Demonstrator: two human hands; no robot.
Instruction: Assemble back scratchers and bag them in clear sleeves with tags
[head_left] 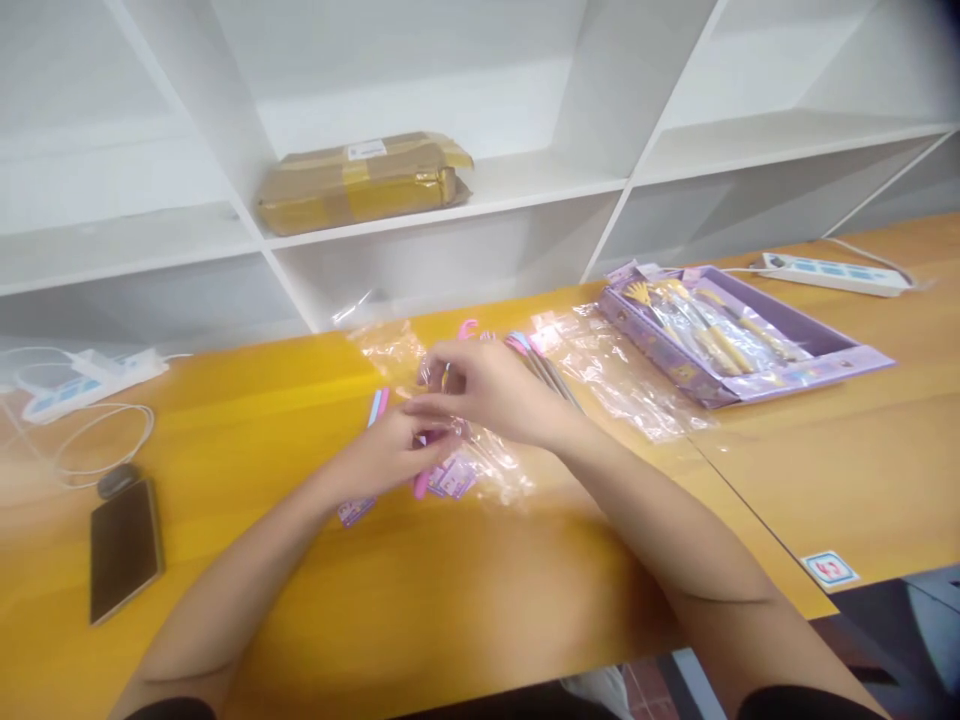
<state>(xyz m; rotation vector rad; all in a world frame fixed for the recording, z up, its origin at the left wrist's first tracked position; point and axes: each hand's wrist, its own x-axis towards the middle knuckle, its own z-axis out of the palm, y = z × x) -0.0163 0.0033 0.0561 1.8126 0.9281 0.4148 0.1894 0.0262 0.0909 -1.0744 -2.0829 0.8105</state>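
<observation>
Over the middle of the wooden table (465,600), my left hand (390,455) and my right hand (487,385) meet on a clear plastic sleeve (487,465) with a pink stick-like item (421,485) in it. The fingers of both hands pinch the sleeve; motion blur hides the exact grip. Small purple tags (454,478) lie under the hands. More pink and blue sticks (377,403) lie just behind the left hand, and others (525,350) behind the right hand.
A purple tray (825,360) with wrapped items stands at right, loose clear wrappers (622,375) beside it. A phone (124,545) and white cable (97,440) lie at left. Power strips (832,272) sit at the back. White shelves hold a brown parcel (364,182).
</observation>
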